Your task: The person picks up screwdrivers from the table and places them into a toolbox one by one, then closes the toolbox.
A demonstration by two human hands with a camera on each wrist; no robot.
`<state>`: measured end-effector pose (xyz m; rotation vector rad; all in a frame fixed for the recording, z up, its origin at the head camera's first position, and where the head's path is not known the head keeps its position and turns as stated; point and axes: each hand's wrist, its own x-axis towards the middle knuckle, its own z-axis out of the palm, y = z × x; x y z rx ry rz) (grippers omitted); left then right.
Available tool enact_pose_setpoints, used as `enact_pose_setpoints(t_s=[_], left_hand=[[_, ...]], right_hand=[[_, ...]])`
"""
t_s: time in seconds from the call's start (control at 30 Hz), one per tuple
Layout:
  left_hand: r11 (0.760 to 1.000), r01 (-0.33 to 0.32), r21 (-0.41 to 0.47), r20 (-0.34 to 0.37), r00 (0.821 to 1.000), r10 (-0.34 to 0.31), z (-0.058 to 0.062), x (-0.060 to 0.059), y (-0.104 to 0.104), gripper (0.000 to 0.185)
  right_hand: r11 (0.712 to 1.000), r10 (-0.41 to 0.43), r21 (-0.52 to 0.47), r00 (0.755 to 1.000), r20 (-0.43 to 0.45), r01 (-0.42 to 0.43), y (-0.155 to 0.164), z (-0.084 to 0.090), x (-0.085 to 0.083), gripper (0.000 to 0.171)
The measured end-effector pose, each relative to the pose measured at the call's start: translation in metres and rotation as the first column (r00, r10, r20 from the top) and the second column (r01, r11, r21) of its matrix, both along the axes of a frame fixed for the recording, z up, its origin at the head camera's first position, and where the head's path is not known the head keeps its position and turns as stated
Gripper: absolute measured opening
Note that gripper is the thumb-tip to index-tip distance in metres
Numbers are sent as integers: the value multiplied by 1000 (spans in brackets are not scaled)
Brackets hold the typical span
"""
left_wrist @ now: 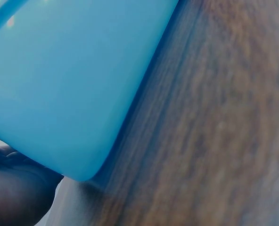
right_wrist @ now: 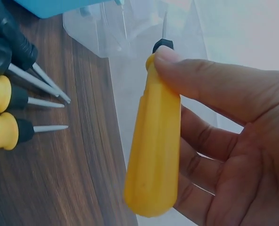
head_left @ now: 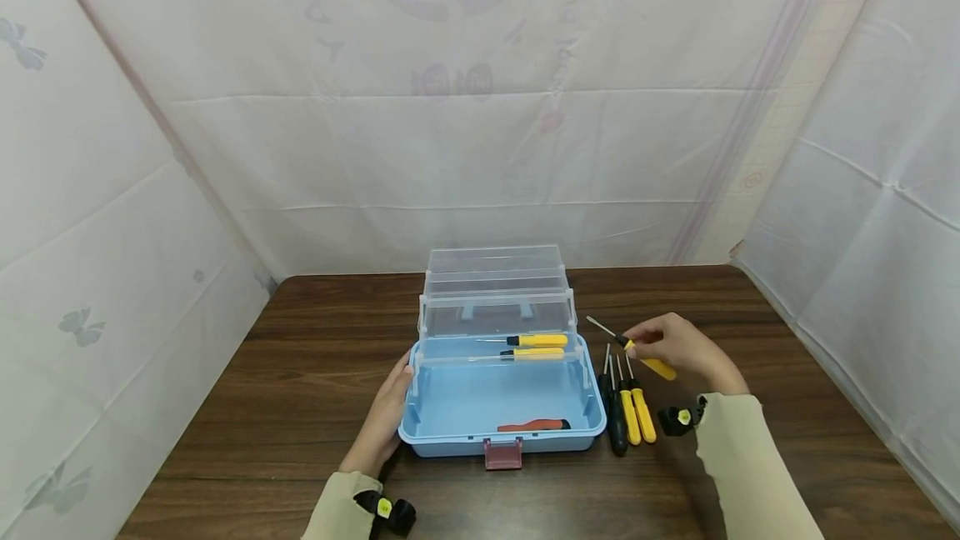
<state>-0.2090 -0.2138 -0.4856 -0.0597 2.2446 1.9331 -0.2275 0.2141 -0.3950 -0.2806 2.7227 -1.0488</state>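
Note:
A blue toolbox (head_left: 457, 432) with clear fold-out trays stands open on the wooden table (head_left: 300, 373). Two yellow-handled screwdrivers (head_left: 534, 347) lie in its clear tray, and a red-handled tool (head_left: 534, 425) lies on the blue bottom. My left hand (head_left: 386, 419) rests against the box's left wall, whose blue side (left_wrist: 69, 84) fills the left wrist view. My right hand (head_left: 678, 347) grips a yellow-handled screwdriver (right_wrist: 156, 141) just right of the box, blade pointing up-left. Beneath that hand, several screwdrivers (head_left: 626, 411) with black and yellow handles lie side by side on the table.
White sheeting (head_left: 480, 107) walls in the table on the back and both sides. The clear lid and upper trays (head_left: 495, 286) rise behind the blue base. A dark red latch (head_left: 502, 454) hangs at the box's front edge. Bare wood lies left of the box.

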Motion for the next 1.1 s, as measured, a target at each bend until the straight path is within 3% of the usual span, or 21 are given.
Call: enact_pose_setpoints(t_s=[0.17,0.4,0.73,1.1], left_hand=[[1000,3,-2,-4,1000,-3,0,0,0,59],[1000,15,20,-32,999,-14,0,0,0,57],[1000,10,16,-19,1000,-10,-1,0,0,58],[1000,10,17,-8,1000,-10,0,0,0,57]], right_hand=[[999,10,37,999,-33,-9,-6,1,-4,29],[998,64,14,996,-69,-63,-13,4,-7,30],[996,93,-8,992,-88,-94,-25,7,-16,29],[993,119,38,980,-159,-114,-42,12,-21,27]])
